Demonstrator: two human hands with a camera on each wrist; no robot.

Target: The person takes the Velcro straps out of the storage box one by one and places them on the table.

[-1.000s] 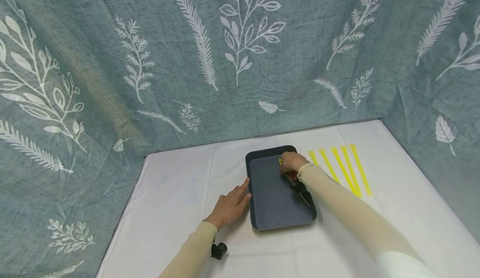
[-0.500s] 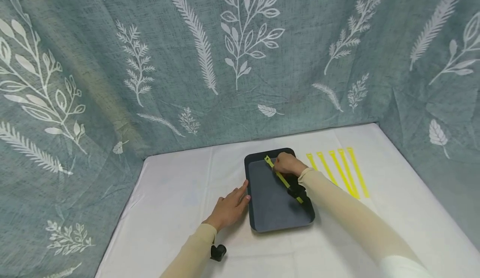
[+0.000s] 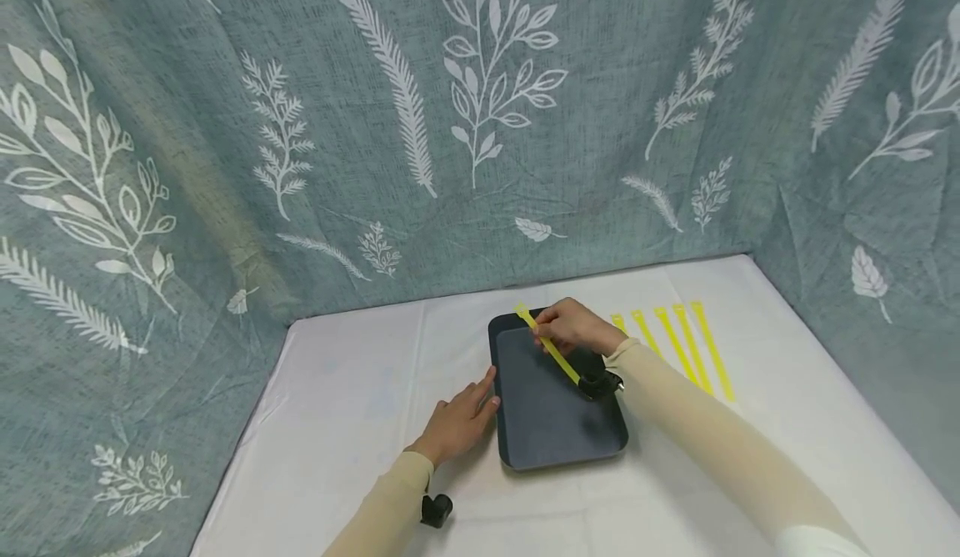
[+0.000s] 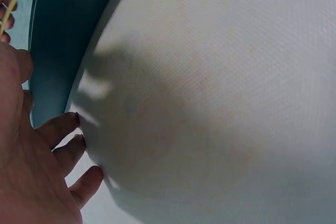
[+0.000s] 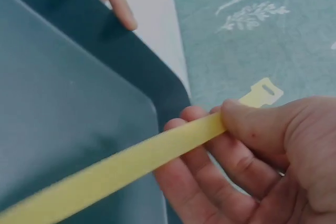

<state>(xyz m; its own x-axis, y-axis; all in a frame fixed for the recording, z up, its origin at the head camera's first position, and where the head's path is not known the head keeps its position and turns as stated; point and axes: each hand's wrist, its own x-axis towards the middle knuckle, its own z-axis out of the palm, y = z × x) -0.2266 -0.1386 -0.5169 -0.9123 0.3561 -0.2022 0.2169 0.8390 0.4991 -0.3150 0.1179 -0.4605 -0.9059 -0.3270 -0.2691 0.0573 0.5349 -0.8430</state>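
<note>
A yellow cable strap [image 3: 558, 358] with a slotted head slants over the dark grey tray [image 3: 551, 436]. My right hand [image 3: 576, 326] pinches it near the slotted end, thumb on top and fingers beneath, as the right wrist view shows. In that view the strap [image 5: 121, 170] stretches away over the tray's floor, and its slotted end sticks out past the thumb. My left hand [image 3: 457, 419] rests at the tray's left side, its fingers extended and fingertips at the rim. From the left wrist, the hand [image 4: 39, 156] is seen beside the tray's outer wall [image 4: 68, 40].
Several more yellow straps [image 3: 678, 345] lie side by side on the white tablecloth [image 3: 360, 390], right of the tray and partly behind the right forearm. A teal curtain [image 3: 420, 232] with white leaf prints hangs behind the table and along both sides.
My right hand has drawn the strap up and leftward, so its slotted end now reaches the tray's far rim. The left hand stays at the tray's side.
</note>
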